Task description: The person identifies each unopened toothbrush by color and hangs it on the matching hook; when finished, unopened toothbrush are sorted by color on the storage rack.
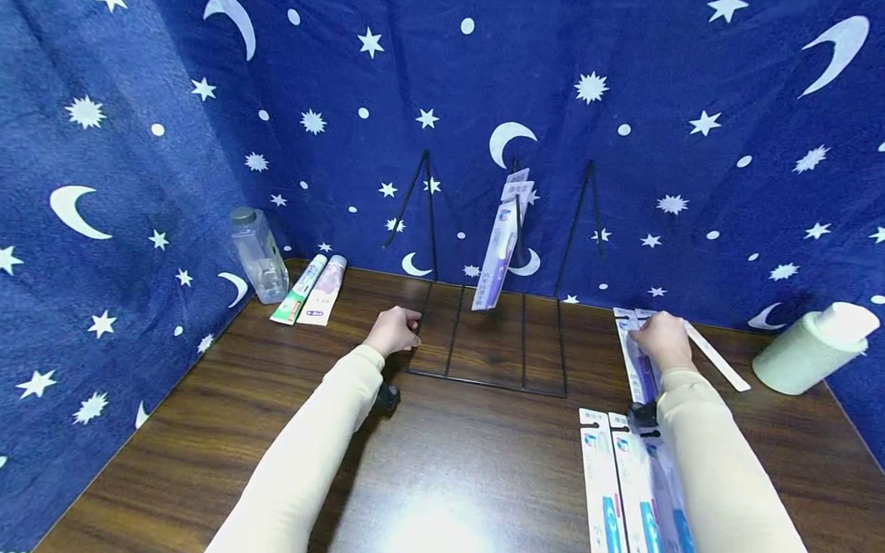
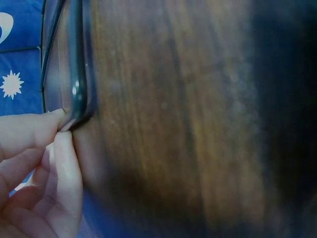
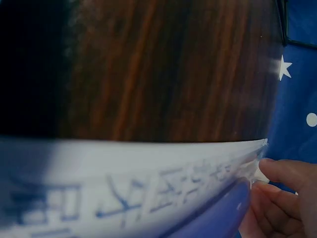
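Note:
My left hand (image 1: 394,331) is at the left side of a black wire display rack (image 1: 508,387); in the left wrist view, thumb and forefinger pinch the rack's dark wire (image 2: 77,79) at its bend. Packaged toothbrushes with purple handles (image 1: 494,258) hang from the rack's middle hook. Over on the right, my right hand (image 1: 664,342) pinches the edge of a packaged purple toothbrush (image 1: 627,345) lying on the table. The right wrist view shows that pack's white printed card (image 3: 124,198) close up, with the fingertips at its far end. The hand and sleeve hide part of the packs there.
Several packaged blue toothbrushes (image 1: 610,519) lie at the front right, partly under the right forearm. A white strip (image 1: 716,356) and a pale green cylindrical container (image 1: 810,354) are farther right. Two toothpaste tubes (image 1: 321,291) and a clear bottle (image 1: 259,254) occupy the back left.

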`<state>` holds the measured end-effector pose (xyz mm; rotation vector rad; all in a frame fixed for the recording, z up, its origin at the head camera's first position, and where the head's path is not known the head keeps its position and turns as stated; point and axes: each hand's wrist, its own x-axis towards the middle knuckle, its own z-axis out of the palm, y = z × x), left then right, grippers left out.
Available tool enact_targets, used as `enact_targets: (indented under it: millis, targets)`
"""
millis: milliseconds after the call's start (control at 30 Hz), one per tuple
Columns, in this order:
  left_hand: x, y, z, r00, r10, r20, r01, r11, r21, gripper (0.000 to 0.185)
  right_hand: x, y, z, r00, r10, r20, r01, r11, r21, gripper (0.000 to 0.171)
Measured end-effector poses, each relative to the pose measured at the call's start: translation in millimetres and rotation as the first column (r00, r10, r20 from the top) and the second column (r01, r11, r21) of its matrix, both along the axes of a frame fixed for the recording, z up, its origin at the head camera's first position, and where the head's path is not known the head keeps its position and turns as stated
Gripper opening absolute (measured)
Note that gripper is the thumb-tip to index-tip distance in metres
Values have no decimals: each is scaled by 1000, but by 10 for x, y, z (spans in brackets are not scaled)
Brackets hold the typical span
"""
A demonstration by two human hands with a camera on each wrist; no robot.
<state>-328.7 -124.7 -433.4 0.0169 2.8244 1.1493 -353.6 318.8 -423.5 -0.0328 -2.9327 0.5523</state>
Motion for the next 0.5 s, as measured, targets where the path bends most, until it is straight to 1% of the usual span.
enact_targets:
  millis: [133, 300, 400, 500]
  targets:
    - [-2, 16, 0, 1000, 3, 2, -3, 1000, 0, 54, 21, -18, 16, 1000, -23, 6, 23, 1000, 4, 29]
    - [-10, 18, 6, 1000, 0, 0, 0, 1000, -18, 53, 57, -65, 62, 999, -32, -17, 32, 999, -7, 36]
    - [-7, 16, 6, 1000, -3, 5, 3, 1000, -27, 53, 44, -73, 51, 997, -43, -68, 41, 999, -25, 32]
    - [0, 10, 4, 1000, -5, 1, 5, 999, -42, 53, 15, -75, 37, 986, -56, -156, 47, 997, -62, 21]
